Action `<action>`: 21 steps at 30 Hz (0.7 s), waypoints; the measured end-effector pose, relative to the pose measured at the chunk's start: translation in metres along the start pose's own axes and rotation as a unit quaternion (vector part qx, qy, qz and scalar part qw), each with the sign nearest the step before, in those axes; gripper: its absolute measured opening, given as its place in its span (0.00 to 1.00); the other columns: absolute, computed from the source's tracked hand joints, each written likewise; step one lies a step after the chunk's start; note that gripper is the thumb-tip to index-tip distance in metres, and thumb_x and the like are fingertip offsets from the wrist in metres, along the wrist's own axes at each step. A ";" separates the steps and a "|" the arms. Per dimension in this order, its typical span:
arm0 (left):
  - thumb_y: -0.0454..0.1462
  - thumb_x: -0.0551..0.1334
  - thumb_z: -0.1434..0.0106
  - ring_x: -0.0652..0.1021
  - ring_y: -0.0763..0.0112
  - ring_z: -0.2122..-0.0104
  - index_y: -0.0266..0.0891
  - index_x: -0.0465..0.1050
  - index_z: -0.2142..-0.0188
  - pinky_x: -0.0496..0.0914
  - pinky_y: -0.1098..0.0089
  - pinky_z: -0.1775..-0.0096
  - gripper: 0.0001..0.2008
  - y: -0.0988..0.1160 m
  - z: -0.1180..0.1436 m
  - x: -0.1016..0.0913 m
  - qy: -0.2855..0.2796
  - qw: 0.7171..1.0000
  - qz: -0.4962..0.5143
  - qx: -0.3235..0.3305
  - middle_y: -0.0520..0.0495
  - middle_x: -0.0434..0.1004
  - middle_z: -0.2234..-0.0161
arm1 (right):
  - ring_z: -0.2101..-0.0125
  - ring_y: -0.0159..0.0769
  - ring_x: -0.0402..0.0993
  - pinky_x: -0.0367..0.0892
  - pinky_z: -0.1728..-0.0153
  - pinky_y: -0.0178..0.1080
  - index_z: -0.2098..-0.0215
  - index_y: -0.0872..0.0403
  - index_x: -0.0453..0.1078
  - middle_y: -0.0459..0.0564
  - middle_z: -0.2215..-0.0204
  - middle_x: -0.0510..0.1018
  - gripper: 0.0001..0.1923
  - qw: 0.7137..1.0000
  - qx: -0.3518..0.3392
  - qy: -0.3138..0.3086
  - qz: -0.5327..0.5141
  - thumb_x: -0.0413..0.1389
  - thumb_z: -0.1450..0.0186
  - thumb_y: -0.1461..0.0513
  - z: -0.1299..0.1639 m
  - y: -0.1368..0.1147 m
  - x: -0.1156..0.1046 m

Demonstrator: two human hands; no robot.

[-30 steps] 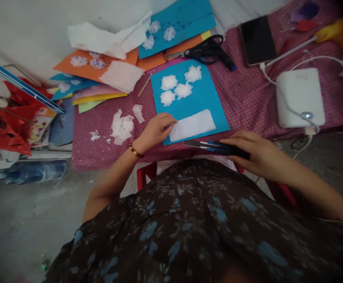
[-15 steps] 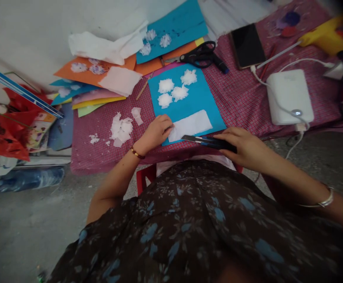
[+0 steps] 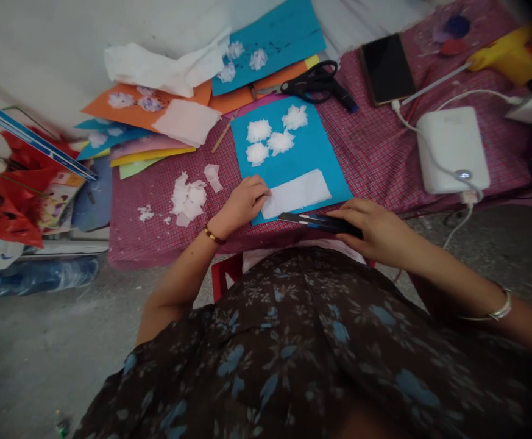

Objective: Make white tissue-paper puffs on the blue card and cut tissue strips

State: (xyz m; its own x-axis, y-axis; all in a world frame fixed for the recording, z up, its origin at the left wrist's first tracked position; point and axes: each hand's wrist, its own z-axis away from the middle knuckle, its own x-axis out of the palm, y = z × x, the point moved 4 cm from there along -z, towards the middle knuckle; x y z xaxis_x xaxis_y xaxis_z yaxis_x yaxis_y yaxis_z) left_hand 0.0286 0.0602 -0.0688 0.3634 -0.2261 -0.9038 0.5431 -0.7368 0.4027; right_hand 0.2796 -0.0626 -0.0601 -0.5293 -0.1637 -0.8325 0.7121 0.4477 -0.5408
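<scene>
On the blue card [image 3: 305, 149] lies a flat white tissue paper strip [image 3: 297, 193], near the card's front edge. My left hand [image 3: 248, 200] is closed at the strip's left end, thumb and fingers pressed together on it. In my right hand [image 3: 370, 228] is a dark box cutter [image 3: 325, 223], its blade pointing left along the strip's lower edge. Whether the blade touches the paper I cannot tell. Several crumpled white paper flowers [image 3: 280, 142] sit on the card's upper half. To the left of my left hand is a pile of torn white paper pieces [image 3: 187, 198].
Black scissors [image 3: 311, 85] and coloured cards [image 3: 156, 152] lie at the back. On the right are a phone [image 3: 387, 68], a white power bank [image 3: 453, 149] with cables and a yellow glue gun [image 3: 503, 58]. A plastic bottle [image 3: 50, 275] lies on the floor at left.
The box cutter and my right hand have shifted slightly left along the strip's lower edge. My left hand stays at the strip's left end. The view has tilted a little.
</scene>
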 end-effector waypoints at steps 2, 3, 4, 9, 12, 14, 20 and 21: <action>0.34 0.55 0.31 0.75 0.63 0.58 0.37 0.75 0.62 0.70 0.61 0.52 0.09 0.000 0.000 0.000 0.000 1.000 0.003 -0.001 0.43 0.76 0.61 | 0.56 0.49 0.74 0.71 0.53 0.51 0.44 0.53 0.71 0.57 0.57 0.76 0.20 1.000 -0.004 0.002 0.003 0.53 0.33 0.60 -0.001 0.002 0.001; 0.34 0.56 0.31 0.74 0.63 0.57 0.37 0.74 0.63 0.70 0.61 0.52 0.09 0.000 0.000 0.000 -0.002 1.000 0.003 -0.003 0.43 0.76 0.61 | 0.56 0.49 0.74 0.71 0.54 0.52 0.43 0.54 0.71 0.58 0.57 0.75 0.20 1.000 -0.006 0.002 0.004 0.53 0.33 0.60 -0.002 0.002 0.001; 0.34 0.56 0.31 0.74 0.63 0.57 0.38 0.74 0.63 0.70 0.61 0.52 0.08 0.000 -0.001 0.000 -0.005 1.000 0.004 -0.006 0.43 0.76 0.61 | 0.57 0.50 0.74 0.71 0.54 0.52 0.43 0.54 0.71 0.58 0.57 0.75 0.21 1.000 -0.008 0.002 0.004 0.53 0.33 0.60 -0.002 0.003 0.002; 0.33 0.57 0.32 0.74 0.64 0.57 0.38 0.74 0.63 0.69 0.62 0.52 0.07 -0.001 -0.001 0.000 -0.013 1.000 0.009 -0.012 0.43 0.76 0.61 | 0.56 0.51 0.74 0.70 0.53 0.52 0.43 0.51 0.71 0.58 0.55 0.76 0.21 1.000 -0.001 0.010 -0.008 0.54 0.34 0.60 0.000 0.004 0.000; 0.34 0.59 0.34 0.74 0.64 0.57 0.38 0.73 0.64 0.69 0.61 0.51 0.04 -0.002 0.000 0.001 -0.010 1.000 0.011 -0.012 0.44 0.76 0.61 | 0.55 0.52 0.74 0.70 0.52 0.54 0.43 0.51 0.71 0.58 0.55 0.76 0.21 1.000 0.005 0.009 -0.003 0.55 0.34 0.60 0.002 0.006 -0.002; 0.35 0.60 0.34 0.74 0.63 0.57 0.39 0.73 0.64 0.69 0.61 0.51 0.04 -0.002 0.000 0.001 -0.008 1.000 0.013 -0.013 0.44 0.76 0.61 | 0.55 0.54 0.74 0.70 0.51 0.55 0.43 0.51 0.71 0.59 0.55 0.76 0.21 1.000 0.010 0.006 0.004 0.55 0.35 0.60 0.003 0.009 -0.003; 0.36 0.61 0.34 0.74 0.64 0.57 0.39 0.73 0.63 0.69 0.62 0.52 0.03 0.000 0.000 -0.001 -0.012 1.000 0.010 -0.011 0.44 0.76 0.61 | 0.54 0.56 0.74 0.69 0.50 0.57 0.43 0.51 0.72 0.60 0.55 0.75 0.21 0.999 0.026 0.007 0.023 0.54 0.35 0.60 0.003 0.012 -0.005; 0.36 0.61 0.34 0.74 0.64 0.57 0.38 0.73 0.63 0.69 0.62 0.52 0.03 0.000 0.000 -0.002 -0.010 1.000 0.011 -0.011 0.44 0.75 0.61 | 0.53 0.56 0.73 0.69 0.50 0.57 0.43 0.51 0.72 0.60 0.55 0.75 0.21 0.999 0.029 0.011 0.032 0.54 0.34 0.60 0.003 0.011 -0.006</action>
State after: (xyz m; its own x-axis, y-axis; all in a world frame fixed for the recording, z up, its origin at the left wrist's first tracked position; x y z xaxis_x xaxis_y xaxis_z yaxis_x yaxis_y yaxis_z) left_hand 0.0282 0.0602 -0.0672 0.3604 -0.2555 -0.8971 0.5513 -0.7175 0.4258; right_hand 0.2919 -0.0590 -0.0617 -0.4924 -0.1163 -0.8625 0.7693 0.4053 -0.4939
